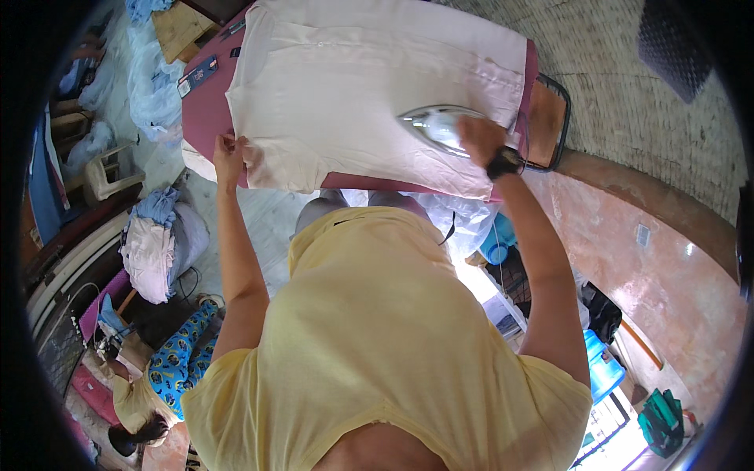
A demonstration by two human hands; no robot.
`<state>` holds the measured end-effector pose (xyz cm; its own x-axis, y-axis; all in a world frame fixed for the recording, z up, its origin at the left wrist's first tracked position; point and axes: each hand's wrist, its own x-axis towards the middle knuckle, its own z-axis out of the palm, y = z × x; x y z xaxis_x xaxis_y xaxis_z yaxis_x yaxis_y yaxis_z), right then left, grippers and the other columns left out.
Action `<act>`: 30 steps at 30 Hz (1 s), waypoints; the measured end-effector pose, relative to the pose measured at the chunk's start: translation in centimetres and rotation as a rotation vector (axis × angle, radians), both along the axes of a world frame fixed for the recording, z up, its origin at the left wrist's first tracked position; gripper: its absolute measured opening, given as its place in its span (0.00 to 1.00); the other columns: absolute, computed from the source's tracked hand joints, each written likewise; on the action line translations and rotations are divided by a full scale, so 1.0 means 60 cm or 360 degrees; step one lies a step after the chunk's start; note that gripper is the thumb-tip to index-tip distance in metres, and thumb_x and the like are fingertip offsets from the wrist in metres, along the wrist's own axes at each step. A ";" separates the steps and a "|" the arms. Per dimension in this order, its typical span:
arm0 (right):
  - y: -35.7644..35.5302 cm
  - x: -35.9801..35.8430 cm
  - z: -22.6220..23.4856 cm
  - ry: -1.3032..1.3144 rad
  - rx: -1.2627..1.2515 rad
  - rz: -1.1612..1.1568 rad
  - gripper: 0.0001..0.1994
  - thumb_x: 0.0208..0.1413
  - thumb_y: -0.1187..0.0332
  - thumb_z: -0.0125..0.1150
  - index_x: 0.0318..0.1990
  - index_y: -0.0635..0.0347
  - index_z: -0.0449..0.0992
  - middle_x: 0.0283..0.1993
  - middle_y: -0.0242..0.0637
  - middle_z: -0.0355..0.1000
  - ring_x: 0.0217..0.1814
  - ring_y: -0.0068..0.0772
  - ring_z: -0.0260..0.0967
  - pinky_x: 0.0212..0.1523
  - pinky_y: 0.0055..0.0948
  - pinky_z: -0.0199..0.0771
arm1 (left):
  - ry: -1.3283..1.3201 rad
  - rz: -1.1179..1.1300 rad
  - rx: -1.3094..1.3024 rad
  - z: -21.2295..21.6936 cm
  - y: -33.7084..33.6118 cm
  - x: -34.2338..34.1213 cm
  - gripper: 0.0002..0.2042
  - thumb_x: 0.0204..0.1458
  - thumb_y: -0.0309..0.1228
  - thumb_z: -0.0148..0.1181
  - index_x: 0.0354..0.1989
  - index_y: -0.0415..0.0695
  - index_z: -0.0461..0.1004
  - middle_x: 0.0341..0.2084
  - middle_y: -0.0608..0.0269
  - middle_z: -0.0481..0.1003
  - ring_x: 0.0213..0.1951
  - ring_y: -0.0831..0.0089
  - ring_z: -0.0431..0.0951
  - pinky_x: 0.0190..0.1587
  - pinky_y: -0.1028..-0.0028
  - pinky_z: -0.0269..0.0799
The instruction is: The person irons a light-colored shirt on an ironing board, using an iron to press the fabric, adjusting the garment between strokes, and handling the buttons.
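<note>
A cream shirt (338, 98) lies spread flat over a maroon-covered ironing board (204, 122). My right hand (479, 140), with a dark band on its wrist, is wrapped round the handle of a clothes iron (437, 125). The iron rests on the shirt's right part, its pointed tip toward the left; hand and iron are slightly blurred. At the shirt's near left corner, my left hand (229, 159) has its fingers curled in a pinch on the sleeve edge. A dark printed tag (198, 76) lies on the board beside the collar end.
The board's metal-framed end (556, 122) juts out at the right. Clear plastic bags (153, 82) lie at the far left, near a pale stool (114, 173). Folded clothes (153, 243) are piled at the left. Another person (149, 392) is at the lower left.
</note>
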<state>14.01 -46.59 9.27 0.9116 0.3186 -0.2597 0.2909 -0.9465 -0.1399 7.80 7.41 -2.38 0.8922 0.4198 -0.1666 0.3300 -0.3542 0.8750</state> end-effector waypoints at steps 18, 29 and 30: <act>0.286 -0.090 -0.012 0.0121 0.0802 0.0123 0.29 0.62 0.44 0.44 0.25 0.60 0.79 0.25 0.51 0.75 0.29 0.55 0.76 0.36 0.53 0.73 | -0.0040 -0.0028 0.1031 -0.041 -0.021 0.017 0.15 0.53 0.37 0.63 0.30 0.35 0.70 0.29 0.43 0.74 0.36 0.42 0.74 0.39 0.56 0.68; 0.135 -0.086 0.029 0.0216 0.0213 0.0247 0.19 0.60 0.56 0.44 0.30 0.55 0.79 0.26 0.49 0.77 0.31 0.52 0.77 0.36 0.51 0.77 | -0.0326 0.0207 0.1146 -0.003 -0.041 -0.004 0.18 0.46 0.35 0.70 0.38 0.37 0.71 0.36 0.48 0.72 0.41 0.49 0.71 0.45 0.56 0.66; 0.159 -0.090 0.030 0.0181 0.0267 0.0210 0.19 0.60 0.56 0.44 0.29 0.56 0.80 0.26 0.50 0.77 0.31 0.52 0.77 0.37 0.51 0.77 | -0.0582 0.0252 0.1392 0.015 -0.075 -0.007 0.19 0.45 0.34 0.70 0.41 0.38 0.71 0.39 0.49 0.72 0.43 0.49 0.70 0.46 0.55 0.65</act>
<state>8.59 -37.03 11.10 0.8271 0.4806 -0.2915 0.3842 -0.8619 -0.3308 7.40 2.89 -1.47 0.7491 0.3833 0.5403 0.1889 -0.9054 0.3803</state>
